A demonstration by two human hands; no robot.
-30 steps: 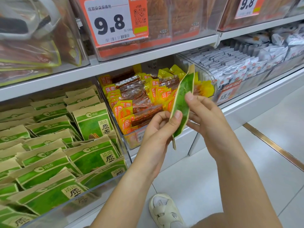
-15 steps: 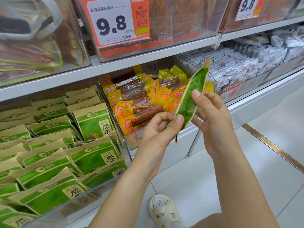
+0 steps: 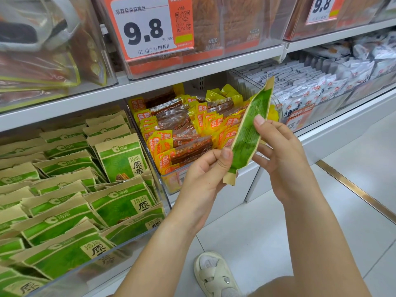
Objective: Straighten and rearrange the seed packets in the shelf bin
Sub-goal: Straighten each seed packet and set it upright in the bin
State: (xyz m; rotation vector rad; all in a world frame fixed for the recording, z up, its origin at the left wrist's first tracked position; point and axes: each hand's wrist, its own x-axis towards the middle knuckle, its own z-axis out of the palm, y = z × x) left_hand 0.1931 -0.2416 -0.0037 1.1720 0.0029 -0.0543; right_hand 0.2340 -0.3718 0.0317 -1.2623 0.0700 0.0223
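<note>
Head view: The person is holding one green seed packet (image 3: 249,133) in the air in front of the shelf, clear of every bin. The packet is standing nearly edge-on to the camera and tilting, its top toward the upper right and its tan bottom seal toward the lower left. The left hand (image 3: 205,179) is pinching the lower part of the packet, with the thumb lying against its near face. The right hand (image 3: 282,151) is gripping the packet higher up, its thumb pressing the green face and its fingers curling behind. Both hands are clamped on the same packet; neither is free.

The shelf bin (image 3: 120,251) holding the other seed packets (image 3: 120,202) is sitting at lower left, well apart from the held packet. Its packets are leaning in overlapping rows at uneven angles, and one is standing more upright near the back right corner. Between this bin and the hands, a second clear bin is holding yellow snack sticks (image 3: 182,133). A price tag (image 3: 147,26) is hanging on the shelf above. A white shoe (image 3: 216,275) is showing on the tiled floor below.

Judged step: the packet is being smoothed flat in hand, prior to return. The task appears to be in progress, since the rows are not yet even.

The next move is likely calling for turning the packet face-forward, carrying it left past the snack bin, and sliding it into a row in line with its neighbours.
</note>
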